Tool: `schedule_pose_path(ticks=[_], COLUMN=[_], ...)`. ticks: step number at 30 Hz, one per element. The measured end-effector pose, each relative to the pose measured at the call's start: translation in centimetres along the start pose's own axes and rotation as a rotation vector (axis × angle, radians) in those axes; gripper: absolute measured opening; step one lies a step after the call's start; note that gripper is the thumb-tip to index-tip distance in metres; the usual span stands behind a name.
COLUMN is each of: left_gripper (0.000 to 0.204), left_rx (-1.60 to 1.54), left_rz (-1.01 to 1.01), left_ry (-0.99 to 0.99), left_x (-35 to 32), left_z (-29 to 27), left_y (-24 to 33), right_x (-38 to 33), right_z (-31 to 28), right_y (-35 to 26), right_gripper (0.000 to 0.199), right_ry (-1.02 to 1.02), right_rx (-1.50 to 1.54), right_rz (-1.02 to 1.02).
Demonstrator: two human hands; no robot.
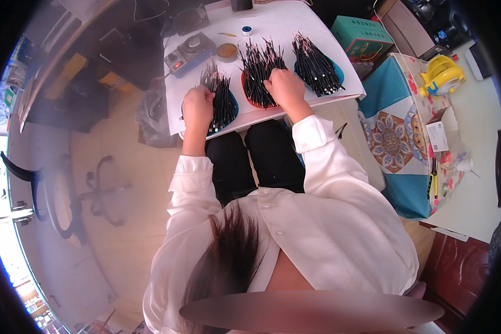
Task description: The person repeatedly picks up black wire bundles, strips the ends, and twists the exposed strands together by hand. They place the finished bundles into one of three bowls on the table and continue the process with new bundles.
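Three bundles of thin black cables with bare, pinkish tips lie in shallow trays on the white-covered table. The left bundle (224, 103) is in a blue tray (236, 107), the middle bundle (256, 69) in a red tray (244, 83), the right bundle (315, 67) in another blue tray (339, 72). My left hand (198, 107) is closed beside the left bundle; whatever its fingers pinch is too small to tell. With curled fingers, my right hand (285, 88) reaches over the right side of the middle bundle; its fingertips meet the cables, their grip partly hidden.
Behind the left bundle stand a small device (178, 60) with a red light, a round tin (227, 53) and a solder-like spool (246, 31). A green box (362, 36) is beyond the right tray. Further right are a yellow fan (443, 75) and pliers (434, 181).
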State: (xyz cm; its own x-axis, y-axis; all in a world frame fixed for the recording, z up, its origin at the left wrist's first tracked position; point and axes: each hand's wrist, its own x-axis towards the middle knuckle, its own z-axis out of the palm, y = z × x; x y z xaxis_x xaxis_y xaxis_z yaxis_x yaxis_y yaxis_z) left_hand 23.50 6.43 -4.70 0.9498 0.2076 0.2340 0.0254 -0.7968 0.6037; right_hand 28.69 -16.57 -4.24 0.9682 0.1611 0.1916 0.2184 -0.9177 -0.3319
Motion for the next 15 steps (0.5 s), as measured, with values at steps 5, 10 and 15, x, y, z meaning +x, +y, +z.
schedule_pose_path(ticks=[5,10,15], left_gripper=[0.011,0.016,0.016], left_rx=[-0.108,-0.611,-1.132], left_rz=[0.104,0.073,-0.056], left_ry=[0.175,0.305,0.025], left_x=[-0.1,0.1,-0.7], left_z=[-1.0,-2.2,-2.4], left_y=[0.6,2.6,6.0], right_x=[-0.4,-1.2,-4.2], right_z=[-0.5,-2.2,-4.1], right_y=[0.1,-0.6,-2.1], right_gripper=[0.017,0.017,0.014], right_ry=[0.082,0.356,0.374], right_rx=[0.142,0.427,0.783], right_rz=[0.036,-0.089,-0.13])
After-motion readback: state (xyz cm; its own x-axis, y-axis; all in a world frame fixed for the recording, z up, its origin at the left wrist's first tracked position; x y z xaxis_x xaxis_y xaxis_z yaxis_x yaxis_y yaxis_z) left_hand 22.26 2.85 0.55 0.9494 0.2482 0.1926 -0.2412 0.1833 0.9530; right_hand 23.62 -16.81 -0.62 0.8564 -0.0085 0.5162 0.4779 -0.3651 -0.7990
